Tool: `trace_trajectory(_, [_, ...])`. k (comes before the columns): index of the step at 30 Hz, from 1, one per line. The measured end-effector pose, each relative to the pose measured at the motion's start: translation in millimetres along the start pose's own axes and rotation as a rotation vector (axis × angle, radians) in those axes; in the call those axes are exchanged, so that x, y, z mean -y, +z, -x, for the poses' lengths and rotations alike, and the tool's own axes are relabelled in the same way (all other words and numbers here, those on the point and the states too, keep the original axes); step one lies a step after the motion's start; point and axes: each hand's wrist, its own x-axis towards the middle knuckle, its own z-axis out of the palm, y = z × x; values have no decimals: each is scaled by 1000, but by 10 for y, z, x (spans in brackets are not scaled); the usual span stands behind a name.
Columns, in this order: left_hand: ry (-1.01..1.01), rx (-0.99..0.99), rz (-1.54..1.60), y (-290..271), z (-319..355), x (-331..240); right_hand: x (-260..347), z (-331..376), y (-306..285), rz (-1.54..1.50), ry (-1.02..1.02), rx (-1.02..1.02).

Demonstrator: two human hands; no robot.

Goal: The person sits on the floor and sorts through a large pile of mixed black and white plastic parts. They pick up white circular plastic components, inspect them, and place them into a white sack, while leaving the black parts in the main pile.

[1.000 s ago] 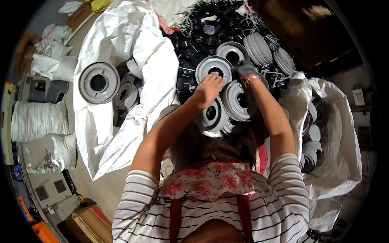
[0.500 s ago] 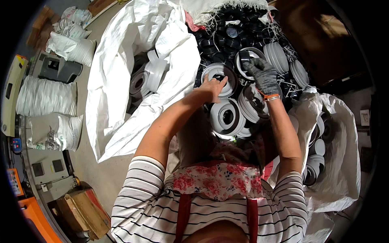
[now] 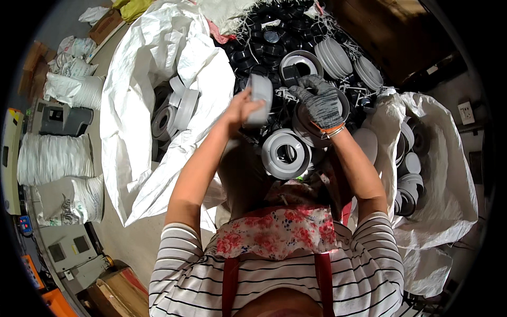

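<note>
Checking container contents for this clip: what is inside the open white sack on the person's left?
Gray flanged rings lie jumbled in the sack, some tilted nearly on edge. Anything beneath them, and the sack's bottom, is covered.

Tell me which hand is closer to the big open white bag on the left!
Left. The left hand, holding a grey ring, is just past the white bag on its right side; the gloved right hand is farther right.

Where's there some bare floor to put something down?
Bare floor shows between the left white sack, the cardboard box and the left sleeve. It's crowded ahead: the left hand holds a gray ring by heaped black parts, and the gloved right hand is near more rings. The right white sack holds gray parts too.
</note>
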Motion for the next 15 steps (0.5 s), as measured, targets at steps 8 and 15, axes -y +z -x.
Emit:
trace_trajectory(8, [32, -133, 525, 177, 635, -75, -159, 127, 589, 25, -197, 510])
trace_trajectory(15, [48, -113, 423, -80, 762, 72, 181, 32, 622, 255, -232, 463])
